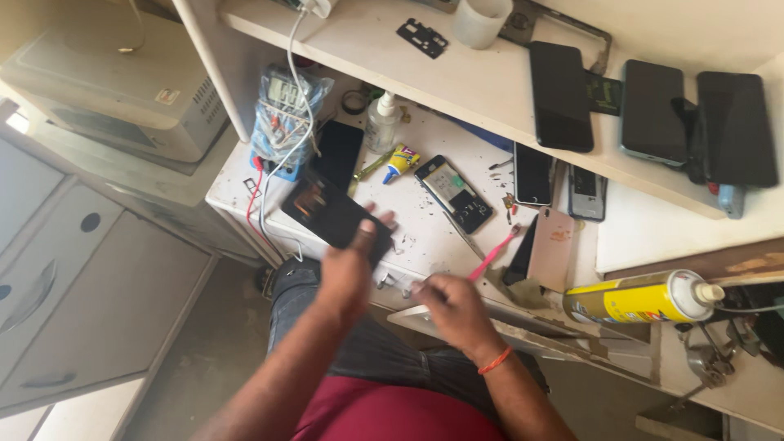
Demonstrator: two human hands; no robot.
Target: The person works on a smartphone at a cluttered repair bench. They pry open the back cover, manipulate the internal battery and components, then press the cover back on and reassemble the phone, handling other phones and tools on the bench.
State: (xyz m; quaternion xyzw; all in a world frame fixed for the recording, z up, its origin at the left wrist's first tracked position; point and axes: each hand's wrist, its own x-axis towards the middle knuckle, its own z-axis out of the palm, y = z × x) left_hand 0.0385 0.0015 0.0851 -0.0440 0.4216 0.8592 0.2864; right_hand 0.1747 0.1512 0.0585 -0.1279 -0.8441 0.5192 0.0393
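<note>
My left hand [349,269] grips a black phone [327,211] by its near end and holds it over the front left of the white workbench [425,237]; its dark screen faces up. My right hand [451,309] hovers at the bench's front edge, blurred, fingers curled, close to a pink toothbrush [495,255]. Whether it holds anything I cannot tell. An opened phone [454,194] with its insides showing lies just beyond both hands.
A multimeter in plastic wrap [282,114], a small glue tube [400,162], a clear bottle [382,122], more phones [532,175] and a rose-gold back cover [552,248] crowd the bench. A yellow spray can [637,297] lies at right. Phones [560,95] rest on the upper shelf.
</note>
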